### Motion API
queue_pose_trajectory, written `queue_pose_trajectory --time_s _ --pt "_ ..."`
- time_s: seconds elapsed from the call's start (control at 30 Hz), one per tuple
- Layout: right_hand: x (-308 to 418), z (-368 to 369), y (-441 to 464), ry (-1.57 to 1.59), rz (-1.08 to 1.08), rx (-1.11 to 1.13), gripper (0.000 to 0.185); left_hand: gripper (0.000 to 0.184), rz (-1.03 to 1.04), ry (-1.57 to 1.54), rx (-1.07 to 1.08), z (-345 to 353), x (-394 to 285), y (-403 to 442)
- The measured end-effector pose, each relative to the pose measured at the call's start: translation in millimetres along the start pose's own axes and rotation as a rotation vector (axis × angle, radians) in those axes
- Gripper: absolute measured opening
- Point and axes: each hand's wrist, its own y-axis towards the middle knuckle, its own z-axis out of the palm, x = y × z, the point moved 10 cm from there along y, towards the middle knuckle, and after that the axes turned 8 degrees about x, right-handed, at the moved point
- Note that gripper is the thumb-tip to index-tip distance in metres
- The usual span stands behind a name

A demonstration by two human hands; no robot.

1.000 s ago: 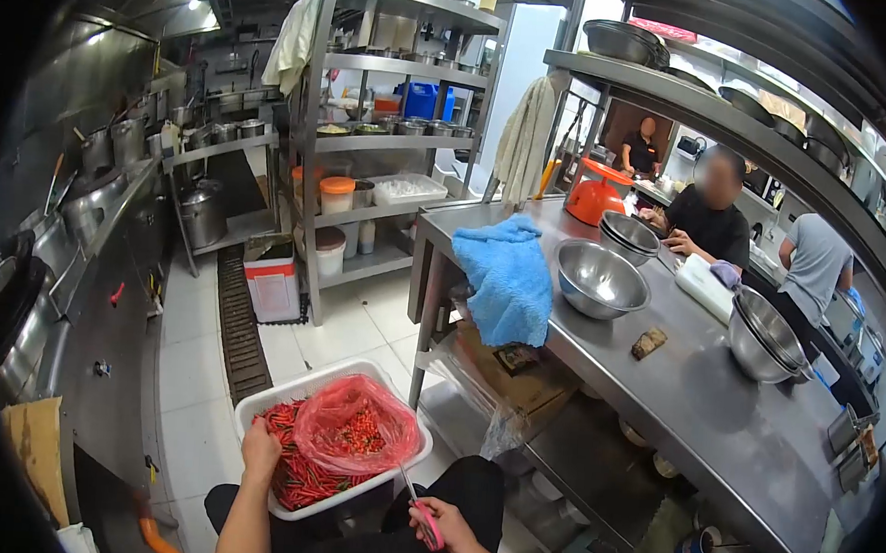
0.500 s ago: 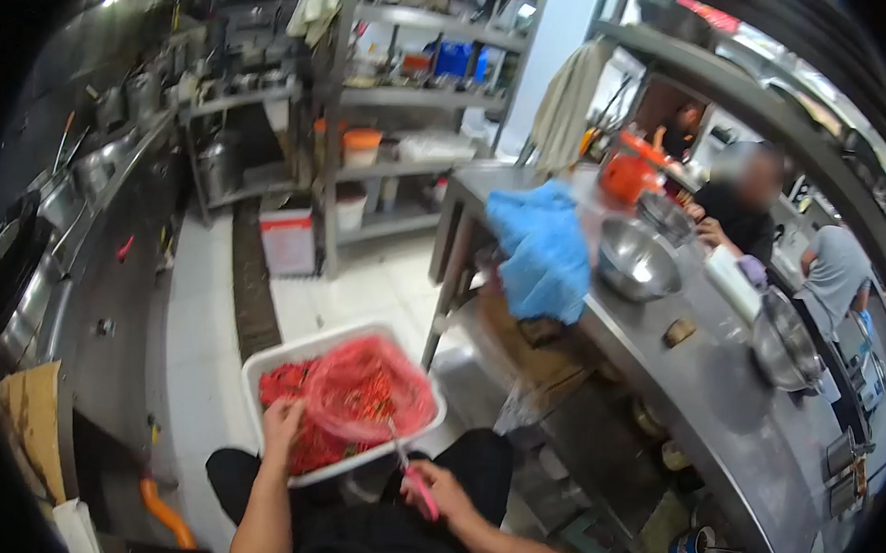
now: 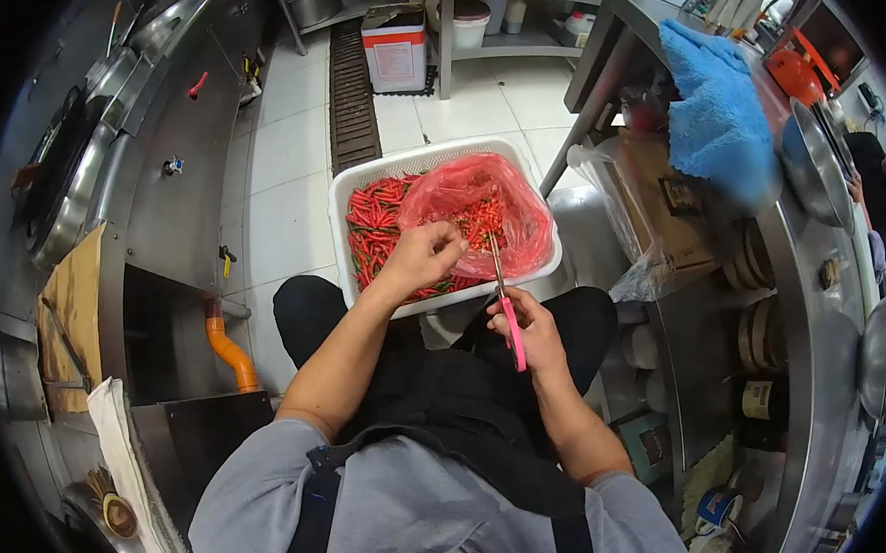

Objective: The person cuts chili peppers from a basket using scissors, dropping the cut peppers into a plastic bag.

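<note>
A pair of scissors (image 3: 512, 334) with pink handles is gripped in my right hand (image 3: 534, 331), its blades pointing away from me over the bag. My left hand (image 3: 424, 260) hovers at the near edge of the bag with fingers curled together; whatever they pinch, if anything, is hidden. The red plastic bag (image 3: 529, 203) lies open in the white basket (image 3: 339, 233), with small cut pieces of red chili (image 3: 478, 218) inside. Whole red chilies (image 3: 374, 213) with some green stems fill the basket's left side and near edge.
The basket sits before my knees on the tiled floor (image 3: 280, 168), beside a drain grate (image 3: 352, 102). A steel counter with a blue cloth (image 3: 712, 110) stands right, steel cooking units (image 3: 183, 163) left. An orange pipe (image 3: 231, 351) is low left. Another person (image 3: 869, 179) is at far right.
My view has tilted down toward my lap. My left hand has moved from the basket's left side to the bag's near edge, close to the scissors. My right hand still holds the scissors.
</note>
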Motion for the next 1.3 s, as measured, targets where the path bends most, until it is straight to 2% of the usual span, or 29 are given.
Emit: queue_pose_trajectory --time_s 0.07,0.13,0.27,0.43,0.47,0.5,0.53,0.6,0.63,0.67,0.7,0.73,0.8,0.93,1.03,1.13,1.3 --pt "5 1 3 -0.033 0.024 -0.005 0.052 0.016 -0.019 0.039 0.191 14 -3 -1" --pt "5 4 10 0.001 -0.041 0.042 0.051 0.016 0.029 0.078 0.256 18 -7 -2" --pt "9 5 22 0.030 -0.008 0.056 0.050 0.015 0.086 0.160 0.383 27 -22 -2" --pt "-5 -6 33 0.031 0.138 0.019 0.050 0.020 0.167 0.269 0.324 16 -1 6" --pt "-24 -7 40 0.040 0.163 0.047 0.039 0.023 0.237 0.331 0.287 16 -2 16" --pt "-31 -7 40 0.133 0.169 0.035 0.035 0.028 0.226 0.392 0.285 18 6 19" --pt "-43 -10 43 0.038 0.195 0.034 0.032 0.032 0.194 0.434 0.303 21 14 22" --pt "-56 -12 44 0.014 0.268 0.083 0.033 0.028 0.159 0.471 0.262 20 28 23" --pt "-50 -9 41 -0.037 0.216 0.105 0.035 0.024 0.052 0.434 0.224 16 39 21" --pt "-58 -10 42 -0.042 0.204 0.094 0.037 0.020 -0.166 0.278 0.255 16 54 18" --pt "-50 -12 36 -0.039 0.177 0.078 0.037 0.018 -0.211 0.229 0.217 14 52 16" --pt "-45 -8 31 -0.031 0.169 0.092 0.039 0.018 -0.184 0.231 0.219 14 60 16" --pt "-44 -12 23 -0.009 0.195 0.033 0.041 0.017 -0.120 0.173 0.093 1 71 22" --pt "-53 -6 26 -0.025 0.189 0.051 0.044 0.016 -0.057 0.085 0.090 9 61 21" --pt "-53 -3 30 0.036 0.144 0.048 0.045 0.013 0.006 0.041 0.221 37 51 13" --pt "-49 -4 34 0.051 0.146 0.051 0.045 0.014 -0.093 -0.017 0.262 43 54 9" --pt "-39 -5 37 -0.017 0.140 0.075 0.043 0.014 -0.103 -0.010 0.253 41 58 17"
